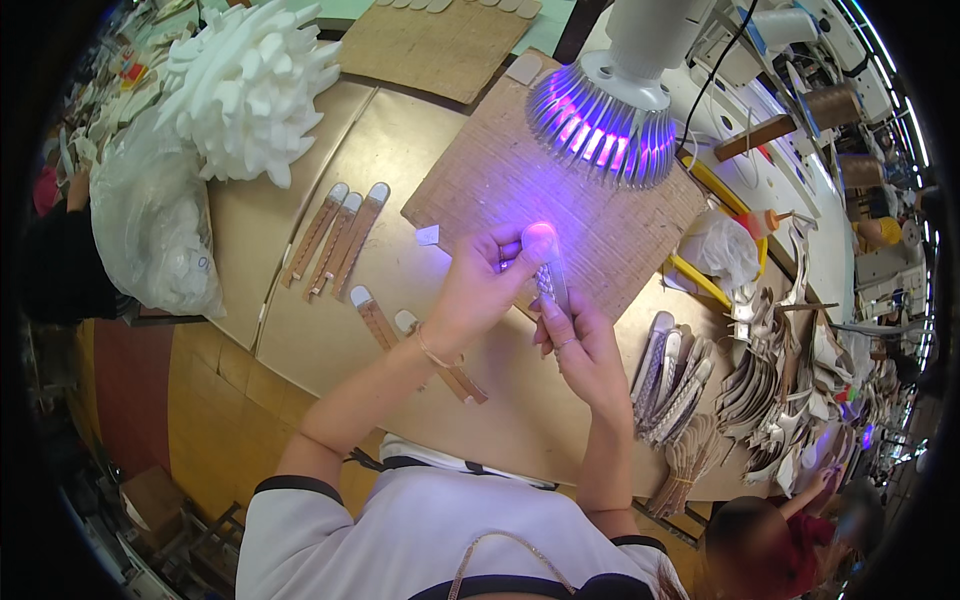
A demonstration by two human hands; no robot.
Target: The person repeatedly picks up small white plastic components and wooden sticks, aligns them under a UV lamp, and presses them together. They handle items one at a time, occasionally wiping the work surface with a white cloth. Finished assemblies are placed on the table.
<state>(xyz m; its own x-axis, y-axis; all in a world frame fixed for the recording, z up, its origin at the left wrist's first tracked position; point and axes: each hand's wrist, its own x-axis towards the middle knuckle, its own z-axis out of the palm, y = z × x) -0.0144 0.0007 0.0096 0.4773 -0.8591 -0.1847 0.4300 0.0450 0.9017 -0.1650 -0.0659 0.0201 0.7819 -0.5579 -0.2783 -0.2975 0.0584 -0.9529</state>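
Under a lamp [610, 120] glowing purple, both my hands hold a narrow braided strap [544, 282] with a rounded end lit pink. The thumb and fingers of my left hand [487, 278] pinch it near that rounded end. Lower down, my right hand [583, 348] grips the strap's other end, its thumb along the braid. A small white piece [428, 235] lies by my left hand at the edge of a cardboard sheet [470, 190]. Brown strips with pale rounded tips [345, 230] lie to the left, and others [375, 318] are partly hidden by my left forearm.
Braided straps [672, 375] are grouped right of my right hand, beside a tied bundle [690, 455] and stacked curved pieces [755, 385]. White foam pieces [250, 90] and a plastic bag [155, 225] fill the far left. A yellow-edged tray [690, 275] stands right of the cardboard.
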